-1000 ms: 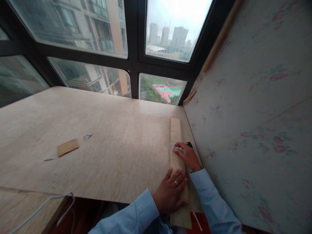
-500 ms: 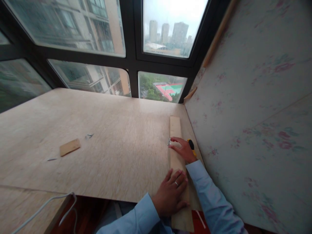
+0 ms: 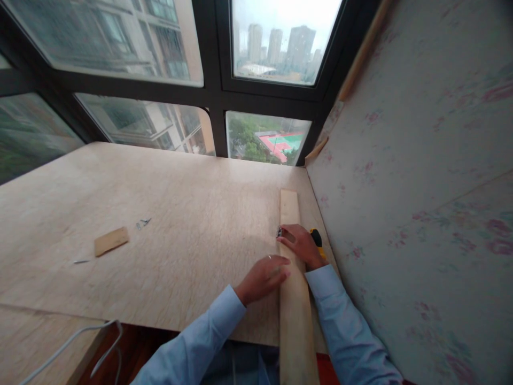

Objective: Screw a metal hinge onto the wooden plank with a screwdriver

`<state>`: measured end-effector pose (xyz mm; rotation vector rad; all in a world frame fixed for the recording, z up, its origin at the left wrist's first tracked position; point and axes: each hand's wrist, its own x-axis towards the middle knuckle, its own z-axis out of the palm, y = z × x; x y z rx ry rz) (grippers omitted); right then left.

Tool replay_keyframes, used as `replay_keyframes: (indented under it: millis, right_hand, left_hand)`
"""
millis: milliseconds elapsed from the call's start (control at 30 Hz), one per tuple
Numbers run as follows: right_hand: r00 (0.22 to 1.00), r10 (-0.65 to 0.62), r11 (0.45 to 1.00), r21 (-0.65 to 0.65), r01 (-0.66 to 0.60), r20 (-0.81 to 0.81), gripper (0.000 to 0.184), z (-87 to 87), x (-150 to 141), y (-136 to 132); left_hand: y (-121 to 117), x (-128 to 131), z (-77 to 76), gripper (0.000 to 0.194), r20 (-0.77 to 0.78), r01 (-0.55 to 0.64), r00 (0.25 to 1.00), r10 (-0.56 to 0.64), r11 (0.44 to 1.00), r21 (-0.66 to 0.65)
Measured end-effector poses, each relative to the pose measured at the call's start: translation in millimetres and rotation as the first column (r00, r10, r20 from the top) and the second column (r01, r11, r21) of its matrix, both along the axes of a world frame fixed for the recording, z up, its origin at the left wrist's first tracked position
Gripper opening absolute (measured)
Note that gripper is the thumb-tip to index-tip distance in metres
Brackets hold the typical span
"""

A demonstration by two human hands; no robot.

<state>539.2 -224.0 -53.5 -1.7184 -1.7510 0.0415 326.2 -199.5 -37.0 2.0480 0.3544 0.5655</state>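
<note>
My right hand (image 3: 302,243) pinches a small metal fitting (image 3: 279,232) between thumb and fingers at the left edge of a pale wooden plank (image 3: 294,315). The plank lies flat along the right side of the marble-patterned bench (image 3: 192,214), running from far to near, its near end reaching past the bench's near edge. My left hand (image 3: 262,277) is at the plank's left edge, nearer than the right one, fingers loosely curved and thumb set slightly apart; whether the fingertips touch the wood I cannot tell. A yellow-and-black tool (image 3: 318,240), partly hidden by my right hand, lies just right of the plank, near the floral-papered wall (image 3: 401,187). On the left of the bench, well apart from both hands, are a flat brown rectangular piece (image 3: 111,241), small metal parts (image 3: 143,223) just beyond it to the right, and a thin pointed metal piece (image 3: 80,262) to its near left. A white cable (image 3: 74,338) crosses the near left corner.
</note>
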Motion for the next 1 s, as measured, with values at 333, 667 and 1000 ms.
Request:
replay_keyframes:
  millis: [333,667,1000]
  right_hand:
    - [0.997,0.056,0.998,0.007,-0.057,0.048,0.032,10.4,2,-3]
    - [0.999,0.044,0.999,-0.008,-0.044,0.001,0.038,5.9,3,-3]
    - [0.997,0.068,0.992,-0.110,-0.062,0.046,0.038,4.4,10,-10]
  left_hand:
    - [78,62,-15.8,0.025,-0.077,-0.412,0.903,0.423,0.800,-0.435]
    - [85,66,-26.9,0.032,-0.032,-0.257,0.954,0.298,0.760,-0.597]
    - [85,60,-31.6,0.035,-0.060,-0.253,0.966,0.253,0.862,-0.439]
